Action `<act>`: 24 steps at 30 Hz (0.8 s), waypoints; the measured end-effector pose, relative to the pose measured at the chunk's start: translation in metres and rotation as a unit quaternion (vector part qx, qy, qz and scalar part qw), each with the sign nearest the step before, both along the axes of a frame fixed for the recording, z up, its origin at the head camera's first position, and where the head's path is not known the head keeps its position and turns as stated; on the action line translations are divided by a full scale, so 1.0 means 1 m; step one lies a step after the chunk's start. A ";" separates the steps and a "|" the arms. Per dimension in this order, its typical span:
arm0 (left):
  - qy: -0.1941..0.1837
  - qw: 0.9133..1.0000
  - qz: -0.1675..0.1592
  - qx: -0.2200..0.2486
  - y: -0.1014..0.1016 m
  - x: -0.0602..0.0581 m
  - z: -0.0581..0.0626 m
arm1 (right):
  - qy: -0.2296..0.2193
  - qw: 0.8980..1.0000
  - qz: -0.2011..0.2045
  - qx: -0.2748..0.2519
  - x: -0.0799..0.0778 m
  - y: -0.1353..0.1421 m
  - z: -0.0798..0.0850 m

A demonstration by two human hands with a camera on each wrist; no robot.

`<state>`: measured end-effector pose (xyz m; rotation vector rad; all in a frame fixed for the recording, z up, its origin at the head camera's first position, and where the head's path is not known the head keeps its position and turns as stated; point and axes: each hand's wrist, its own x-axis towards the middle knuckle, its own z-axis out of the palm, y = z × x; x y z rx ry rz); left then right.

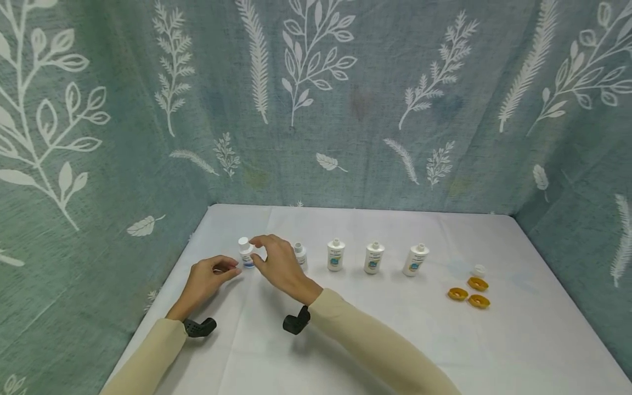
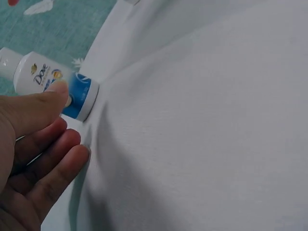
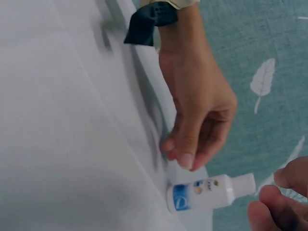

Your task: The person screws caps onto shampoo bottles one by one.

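Observation:
A small white Dove bottle [image 1: 246,253] with a blue lower label and a white cap [image 3: 243,185] stands upright at the left end of a row. My left hand [image 1: 209,281] is just left of it, fingers loosely bent and holding nothing. In the left wrist view the thumb [image 2: 57,94] overlaps the bottle; the right wrist view shows a small gap between them. On the bottle's other side is my right hand [image 1: 282,264], thumb and forefinger spread apart near the cap. Its fingertips [image 3: 292,172] look clear of the cap.
Right of the hands, bottles with bare necks continue the row: one [image 1: 300,257] partly behind my right hand, then others [image 1: 335,255] [image 1: 373,258] [image 1: 416,260]. Three amber scalloped pieces [image 1: 478,302] and a small white cap [image 1: 478,270] lie farther right. Leaf-patterned cloth [image 1: 345,164] encloses the white table [image 1: 494,351].

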<state>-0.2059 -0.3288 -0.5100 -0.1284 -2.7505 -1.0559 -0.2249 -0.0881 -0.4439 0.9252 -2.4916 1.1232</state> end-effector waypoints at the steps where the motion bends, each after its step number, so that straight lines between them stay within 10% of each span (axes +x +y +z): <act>1: -0.001 1.000 0.000 -0.003 0.001 0.002 0.000 | 0.003 1.000 0.006 0.000 0.001 0.003 0.002; 24: 0.030 0.992 -0.108 0.062 0.075 0.007 0.006 | -0.022 0.998 -0.029 -0.057 -0.004 0.076 -0.010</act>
